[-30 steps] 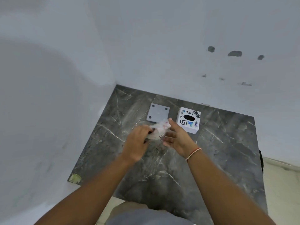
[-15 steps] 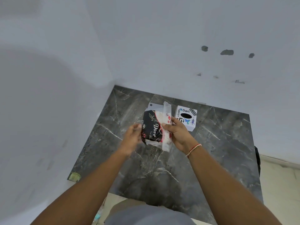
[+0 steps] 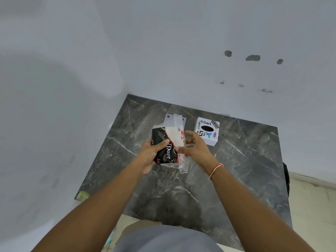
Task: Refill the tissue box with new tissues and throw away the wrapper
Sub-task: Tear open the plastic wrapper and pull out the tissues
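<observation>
Head cam, only view: both hands up over the dark marble table [image 3: 245, 179], working a tissue pack [image 3: 168, 142], black w/ "Dove" print and a clear plastic wrapper. Left hand [image 3: 151, 155] grips the pack from the left, thumb across the black face. Right hand [image 3: 195, 149] pinches the wrapper's right edge btw thumb and fingertips, other fingers loosely spread. White tissue box [image 3: 207, 130], stickers on top and dark oval slot, sits on the table just right of the pack, not touching. Its flat white lid or base plate [image 3: 169, 119] lies behind the pack, mostly hidden. Judgement: wrapper-opening stage, box not yet refilled. Risks: thin film may tear unevenly and spill or crumple the stack; a hard pull could jerk the pack from the left hand, or knock the light box toward the table edge.
</observation>
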